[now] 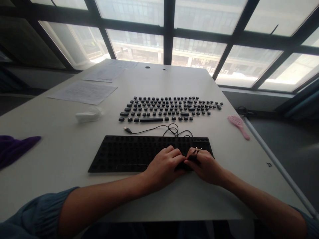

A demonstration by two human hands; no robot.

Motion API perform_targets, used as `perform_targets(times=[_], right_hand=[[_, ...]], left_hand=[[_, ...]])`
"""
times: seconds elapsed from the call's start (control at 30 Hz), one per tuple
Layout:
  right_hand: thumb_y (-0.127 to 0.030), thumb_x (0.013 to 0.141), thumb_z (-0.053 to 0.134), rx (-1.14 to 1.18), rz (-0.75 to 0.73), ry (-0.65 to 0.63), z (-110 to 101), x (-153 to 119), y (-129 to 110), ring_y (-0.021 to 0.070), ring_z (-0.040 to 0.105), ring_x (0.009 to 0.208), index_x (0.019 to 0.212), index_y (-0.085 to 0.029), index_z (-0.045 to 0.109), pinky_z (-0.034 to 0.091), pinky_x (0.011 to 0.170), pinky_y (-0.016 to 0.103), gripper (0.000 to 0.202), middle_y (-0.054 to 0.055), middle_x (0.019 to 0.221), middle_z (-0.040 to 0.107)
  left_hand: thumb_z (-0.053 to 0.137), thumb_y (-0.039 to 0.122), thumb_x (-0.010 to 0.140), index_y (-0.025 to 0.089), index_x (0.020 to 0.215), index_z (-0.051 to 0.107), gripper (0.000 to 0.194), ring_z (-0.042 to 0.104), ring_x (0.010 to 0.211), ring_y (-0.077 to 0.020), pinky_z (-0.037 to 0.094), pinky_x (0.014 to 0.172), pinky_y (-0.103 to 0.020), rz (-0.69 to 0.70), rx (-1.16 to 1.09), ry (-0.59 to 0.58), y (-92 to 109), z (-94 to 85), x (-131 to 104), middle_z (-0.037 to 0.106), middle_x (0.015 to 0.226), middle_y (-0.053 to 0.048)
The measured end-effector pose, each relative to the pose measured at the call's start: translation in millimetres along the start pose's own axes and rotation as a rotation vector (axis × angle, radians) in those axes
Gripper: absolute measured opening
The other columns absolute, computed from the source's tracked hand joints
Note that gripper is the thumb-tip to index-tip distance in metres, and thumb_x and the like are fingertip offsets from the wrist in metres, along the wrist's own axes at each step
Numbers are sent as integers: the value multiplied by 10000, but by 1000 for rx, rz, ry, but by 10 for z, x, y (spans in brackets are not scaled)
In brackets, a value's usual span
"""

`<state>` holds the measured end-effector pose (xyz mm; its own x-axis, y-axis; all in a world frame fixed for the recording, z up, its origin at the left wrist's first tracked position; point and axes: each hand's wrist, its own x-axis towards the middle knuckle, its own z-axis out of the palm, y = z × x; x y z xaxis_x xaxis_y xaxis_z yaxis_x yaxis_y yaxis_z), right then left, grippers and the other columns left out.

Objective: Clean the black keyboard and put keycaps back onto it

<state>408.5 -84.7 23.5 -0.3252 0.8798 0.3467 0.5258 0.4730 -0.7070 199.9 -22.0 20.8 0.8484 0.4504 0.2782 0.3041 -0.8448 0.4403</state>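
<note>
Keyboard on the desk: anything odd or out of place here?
Yes: the visible part of the keyboard looks bare, while loose keycaps lie in rows on the desk beyond it. A pink hairbrush near the desk's right edge seems unrelated. Nothing looks spilled.

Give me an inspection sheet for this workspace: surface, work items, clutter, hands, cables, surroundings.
Surface: white tabletop, bare in places.
Work items: black keyboard, its keycaps laid out in rows beyond it.
Clutter: papers, crumpled white item, purple cloth, pink hairbrush.
Hands: left hand and right hand meet over the keyboard's right part; grip unclear.
Cables: black USB cable, looped between keyboard and keycaps.
Surroundings: dark-framed windows beyond the table.
</note>
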Motion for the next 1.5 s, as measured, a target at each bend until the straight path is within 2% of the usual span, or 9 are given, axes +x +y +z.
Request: perform_targets(times=[0.2,0.37,0.5,0.63,0.73,0.93,1.07,1.3,1.5], right_hand=[[-183,962,614,97,-49,78,18,-9,-24,142,583,703,809,-198,564,457,668,271,162,12,776,607],[-193,982,573,138,58,255,-34,12,-88,117,513,591,757,-200,549,412,592,266,227,-21,680,547],[-188,959,609,147,8,192,-18,22,-80,124,549,639,755,-194,564,429,627,273,209,-7,717,575],[-210,966,605,166,35,204,-9,22,-66,139,565,658,795,-195,593,451,640,288,172,7,743,593],[-218,966,602,187,3,204,-28,17,-89,154,590,687,841,-195,628,477,654,300,130,25,780,619],[-208,945,638,174,-61,202,-66,21,-142,160,611,709,894,-203,669,500,657,301,59,34,811,639],[-187,933,649,148,-74,223,-71,16,-144,148,619,715,889,-203,669,501,666,283,51,27,813,644],[-252,955,614,37,153,301,-65,-1,-182,117,604,542,813,-199,654,494,570,244,156,-9,656,660],[-399,941,647,245,373,315,-7,24,-196,149,651,491,832,-204,629,517,471,231,224,-10,581,662]], left_hand=[[777,345,865,196,987,700,208,541,914,-225,477,828,-360,-29,-34,-25,-14,-24,13,672,944,-30],[835,347,807,203,1067,706,324,551,953,-230,480,855,-358,-41,-59,-25,-33,-37,10,687,985,-31],[799,350,845,202,1059,704,277,553,933,-224,471,845,-358,-41,-39,-28,-24,-42,2,683,958,-32],[792,439,841,198,1149,667,411,570,968,-237,447,850,-388,-48,-18,5,19,-86,-2,695,1018,-44],[740,473,880,196,1124,660,378,577,973,-236,434,855,-398,-17,-48,60,63,-122,1,702,1026,-48],[744,348,893,192,1032,687,216,581,928,-214,466,855,-377,3,-164,173,91,-108,26,714,979,-49],[731,243,890,194,1020,699,143,583,924,-205,501,850,-355,7,-282,196,101,-99,33,698,975,-55],[685,152,913,186,1108,657,200,585,919,-195,503,846,-338,5,-347,235,118,-106,27,700,961,-47],[660,132,933,195,1083,644,163,578,888,-191,490,839,-336,14,-240,247,67,-101,37,687,938,-36]])
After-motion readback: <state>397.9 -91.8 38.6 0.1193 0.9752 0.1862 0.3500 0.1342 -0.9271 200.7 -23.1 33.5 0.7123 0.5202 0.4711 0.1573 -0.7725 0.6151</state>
